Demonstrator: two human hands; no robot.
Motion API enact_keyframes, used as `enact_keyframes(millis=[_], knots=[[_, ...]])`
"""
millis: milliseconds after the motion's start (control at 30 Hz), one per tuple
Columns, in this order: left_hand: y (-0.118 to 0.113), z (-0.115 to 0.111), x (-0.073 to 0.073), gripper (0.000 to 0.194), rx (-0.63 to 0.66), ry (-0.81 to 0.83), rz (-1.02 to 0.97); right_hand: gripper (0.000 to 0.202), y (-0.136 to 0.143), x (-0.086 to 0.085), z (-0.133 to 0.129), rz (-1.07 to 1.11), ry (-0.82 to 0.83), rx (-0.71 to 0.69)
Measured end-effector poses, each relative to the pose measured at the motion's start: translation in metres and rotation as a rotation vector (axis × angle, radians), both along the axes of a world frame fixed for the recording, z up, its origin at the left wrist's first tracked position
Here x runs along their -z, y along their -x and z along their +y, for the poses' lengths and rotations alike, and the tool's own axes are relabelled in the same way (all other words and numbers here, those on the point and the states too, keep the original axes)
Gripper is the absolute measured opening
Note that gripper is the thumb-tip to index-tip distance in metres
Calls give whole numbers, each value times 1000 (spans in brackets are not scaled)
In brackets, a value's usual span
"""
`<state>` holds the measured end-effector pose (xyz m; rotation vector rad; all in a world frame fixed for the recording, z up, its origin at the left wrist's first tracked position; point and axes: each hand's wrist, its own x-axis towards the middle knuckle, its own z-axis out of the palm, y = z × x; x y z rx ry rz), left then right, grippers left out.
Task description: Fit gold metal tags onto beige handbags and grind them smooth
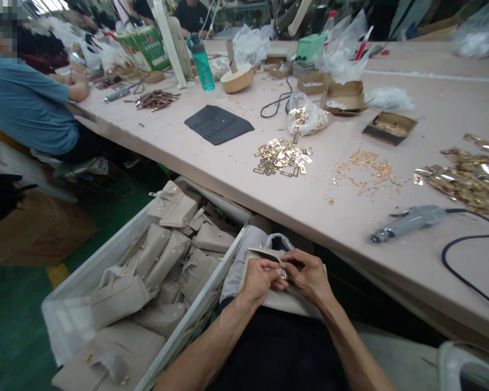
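Observation:
A beige handbag [295, 304] rests on the lap, below the table's edge, with its pale wrapped handle [280, 240] standing up at the far side. My left hand [261, 278] is closed, its fingers pinching the bag around a small shiny metal fitting [283, 273]. From the other side, my right hand [309, 274] meets it, thumb and fingers pinched together at the same fitting. The fingertips almost touch and partly cover the metal piece, so its exact seating on the bag is hidden.
Left of my lap stands a white crate [199, 326] full of beige bags [146, 255]. The table bears metal plates [280, 156], scattered small gold pieces [369, 168], a corded electric screwdriver [411, 222] and a dark sheet [219, 125]. A co-worker in a blue shirt [28, 108] sits at the left.

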<state>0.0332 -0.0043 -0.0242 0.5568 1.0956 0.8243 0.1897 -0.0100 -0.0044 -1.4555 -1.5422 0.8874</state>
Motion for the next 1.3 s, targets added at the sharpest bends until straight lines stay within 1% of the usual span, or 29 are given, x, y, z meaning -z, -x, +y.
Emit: enact_keyframes(millis=[100,233,300,433,600,700,767,800,900,967,1100,1200,1300], knots=[[-4,0,-1,34,-26,-4,49,14,-3,0,-5,-29,-60,-27],[-6,2,-4,24,-54,-18,85,24,-12,-1,-14,-97,-181,-194],[-6,3,-6,24,-66,-26,98,27,-16,1,-18,-141,-216,-237],[-10,3,-8,34,-83,-55,121,27,-19,7,-20,-203,-307,-250],[-14,0,-11,26,-45,-48,119,23,-18,7,-17,-253,-370,-277],[-13,0,-16,26,-35,-13,61,25,-18,6,-15,-261,-362,-300],[-12,0,-21,27,-15,6,25,25,-18,4,-14,-250,-346,-284],[-11,0,-23,28,-1,-10,27,24,-18,2,-14,-235,-330,-263],[-8,0,-26,33,40,-174,128,22,-17,-5,-11,-164,-234,-196],[-5,0,-26,37,83,-272,198,25,-16,-10,-10,-125,-160,-172],[-1,-2,-20,42,168,-341,254,29,-15,-14,-6,-90,-76,-156],[-3,-6,-17,39,151,-403,310,28,-16,-13,-4,-62,-48,-168],[-5,-10,-17,32,104,-486,395,30,-15,-15,-3,-54,-35,-189]])
